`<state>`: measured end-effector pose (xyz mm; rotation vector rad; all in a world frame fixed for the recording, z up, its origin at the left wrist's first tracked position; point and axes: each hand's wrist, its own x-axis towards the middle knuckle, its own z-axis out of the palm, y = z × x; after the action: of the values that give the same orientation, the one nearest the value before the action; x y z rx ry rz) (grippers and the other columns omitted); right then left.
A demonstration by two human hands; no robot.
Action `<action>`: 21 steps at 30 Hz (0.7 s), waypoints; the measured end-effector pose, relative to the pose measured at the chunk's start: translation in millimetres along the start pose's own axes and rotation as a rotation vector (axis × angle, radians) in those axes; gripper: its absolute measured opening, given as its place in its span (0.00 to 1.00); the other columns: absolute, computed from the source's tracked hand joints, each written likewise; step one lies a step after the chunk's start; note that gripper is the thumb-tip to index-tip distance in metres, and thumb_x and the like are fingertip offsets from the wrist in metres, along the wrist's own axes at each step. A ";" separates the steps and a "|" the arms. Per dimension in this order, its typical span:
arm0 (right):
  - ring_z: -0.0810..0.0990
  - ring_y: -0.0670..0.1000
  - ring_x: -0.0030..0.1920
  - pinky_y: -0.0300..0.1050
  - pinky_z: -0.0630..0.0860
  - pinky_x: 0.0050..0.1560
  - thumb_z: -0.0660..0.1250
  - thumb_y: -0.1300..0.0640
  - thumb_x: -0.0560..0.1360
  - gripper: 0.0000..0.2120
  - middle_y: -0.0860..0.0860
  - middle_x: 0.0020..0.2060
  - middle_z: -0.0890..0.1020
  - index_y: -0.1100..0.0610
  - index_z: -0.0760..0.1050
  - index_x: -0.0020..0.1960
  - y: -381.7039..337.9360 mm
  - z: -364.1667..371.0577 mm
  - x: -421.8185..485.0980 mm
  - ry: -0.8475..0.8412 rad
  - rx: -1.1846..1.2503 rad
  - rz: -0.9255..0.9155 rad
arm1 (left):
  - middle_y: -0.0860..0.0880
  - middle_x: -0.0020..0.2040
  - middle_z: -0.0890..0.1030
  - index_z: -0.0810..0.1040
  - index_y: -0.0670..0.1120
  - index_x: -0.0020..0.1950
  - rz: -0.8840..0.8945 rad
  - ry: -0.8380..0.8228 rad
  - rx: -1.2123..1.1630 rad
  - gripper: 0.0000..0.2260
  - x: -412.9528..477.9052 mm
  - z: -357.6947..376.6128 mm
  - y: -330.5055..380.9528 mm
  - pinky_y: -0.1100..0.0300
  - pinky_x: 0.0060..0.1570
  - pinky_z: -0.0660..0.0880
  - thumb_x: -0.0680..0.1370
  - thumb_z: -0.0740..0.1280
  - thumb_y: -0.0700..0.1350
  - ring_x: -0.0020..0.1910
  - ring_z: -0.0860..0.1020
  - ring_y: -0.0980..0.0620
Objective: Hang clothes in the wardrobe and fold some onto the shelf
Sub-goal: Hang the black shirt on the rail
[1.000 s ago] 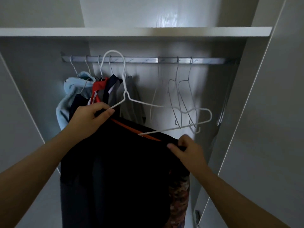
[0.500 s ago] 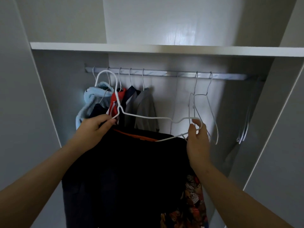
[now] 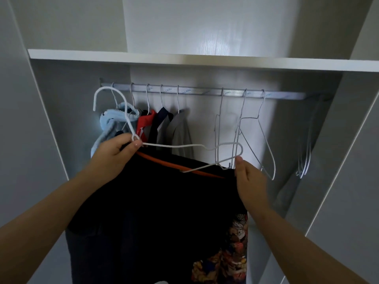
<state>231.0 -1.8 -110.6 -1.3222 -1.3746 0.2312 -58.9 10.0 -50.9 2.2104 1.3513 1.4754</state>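
Observation:
A black garment (image 3: 160,212) with an orange collar trim and a colourful print at its lower right hangs in front of me. A white wire hanger (image 3: 184,146) lies across its top, hook up at the left. My left hand (image 3: 114,154) pinches the hanger at its neck together with the garment's top. My right hand (image 3: 249,177) holds the garment's right edge, fingertips touching the hanger's right end. Behind runs the metal rail (image 3: 205,92) under the white shelf (image 3: 184,60).
On the rail's left hang a light blue garment (image 3: 110,124), a red one (image 3: 144,121), a dark one and a grey one (image 3: 180,132). Empty wire hangers (image 3: 252,138) hang at centre right, more at the far right (image 3: 305,160). Wardrobe side panels stand at both sides.
The view has tilted up a little and closer to the wardrobe. My right hand slipped from the hanger's right loop to just below it, at the garment's edge. My left hand keeps its grip.

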 end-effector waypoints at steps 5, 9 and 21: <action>0.64 0.43 0.25 0.27 0.64 0.32 0.56 0.56 0.80 0.23 0.44 0.22 0.64 0.49 0.59 0.27 -3.8 2.2 4.2 -0.025 -0.100 -0.155 | 0.51 0.31 0.74 0.74 0.53 0.36 -0.007 -0.036 -0.010 0.13 0.6 -12.7 -8.0 0.77 0.34 0.66 0.78 0.61 0.40 0.31 0.72 0.63; 0.62 0.44 0.25 0.32 0.62 0.30 0.57 0.55 0.80 0.24 0.44 0.21 0.62 0.50 0.57 0.26 -5.9 0.9 13.2 -0.023 -0.143 -0.217 | 0.55 0.30 0.77 0.74 0.51 0.35 0.039 -0.156 0.076 0.13 -4.7 -17.3 -10.3 0.78 0.34 0.67 0.77 0.63 0.37 0.31 0.74 0.63; 0.58 0.41 0.25 0.40 0.51 0.32 0.51 0.47 0.77 0.20 0.40 0.24 0.58 0.51 0.60 0.27 -46.4 43.9 -2.9 -0.207 -0.209 -0.563 | 0.55 0.32 0.76 0.71 0.55 0.36 0.073 -0.416 0.131 0.11 -15.9 37.1 9.0 0.65 0.37 0.71 0.78 0.63 0.47 0.33 0.75 0.61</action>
<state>170.3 3.3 -91.1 -1.0423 -1.9295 -0.1674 -25.5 5.1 -74.8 2.4880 1.2663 0.8906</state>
